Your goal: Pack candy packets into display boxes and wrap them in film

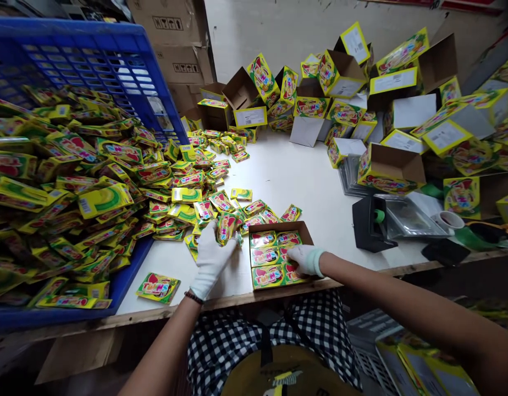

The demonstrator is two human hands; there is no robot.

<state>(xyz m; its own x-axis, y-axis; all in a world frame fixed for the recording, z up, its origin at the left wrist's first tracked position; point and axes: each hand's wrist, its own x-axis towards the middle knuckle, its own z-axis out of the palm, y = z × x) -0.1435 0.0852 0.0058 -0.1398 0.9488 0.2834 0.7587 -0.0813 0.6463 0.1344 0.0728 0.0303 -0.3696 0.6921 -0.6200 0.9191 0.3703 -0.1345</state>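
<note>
My left hand [213, 256], in a white glove, is closed around a small yellow-green candy packet [226, 227] printed with a watermelon. Beside it on the table, an open cardboard box [307, 235] contains several such packets lying flat in rows. My right hand [305, 259], also gloved, reaches over the box's right side with its fingertips down on the packets; whether they grip one is hidden. Loose packets [188, 212] spread over the table behind and left of my left hand. A single flat packet [158, 287] lies near the front edge.
At the left a blue plastic crate [163, 88] lies tipped toward the table, heaped with packets. Several open yellow boxes [394, 168] crowd the back and right. A black tape dispenser [371, 224] and clear plastic sheets [417, 217] lie at the right. Brown cartons [175, 44] stand behind.
</note>
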